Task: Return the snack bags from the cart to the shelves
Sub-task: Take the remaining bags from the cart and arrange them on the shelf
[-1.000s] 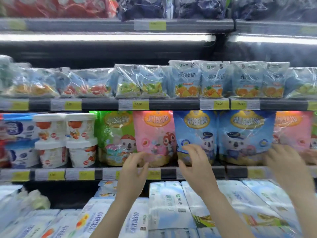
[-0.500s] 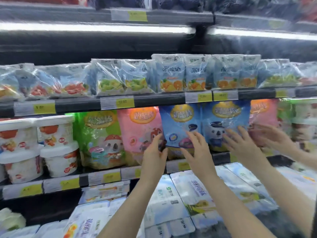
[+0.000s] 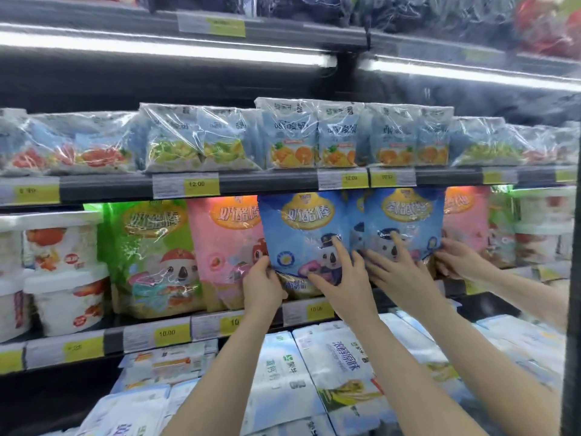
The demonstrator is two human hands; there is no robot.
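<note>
In the head view, both hands are on one blue snack bag, which stands upright at the front of the middle shelf. The left hand is closed around the lower left corner of the bag, with the thumb on the front face. The right hand lies flat on the lower right part of the front, its fingers spread and straight. It presses on the bag and does not pinch it.

Just left of the grip stands a pink bag, touching the blue one, and further left a green bag and white tubs. Right of the grip a second blue bag with reversed letters and two more hands appear; it looks like a mirror reflection. Below the grip lie flat white packs.
</note>
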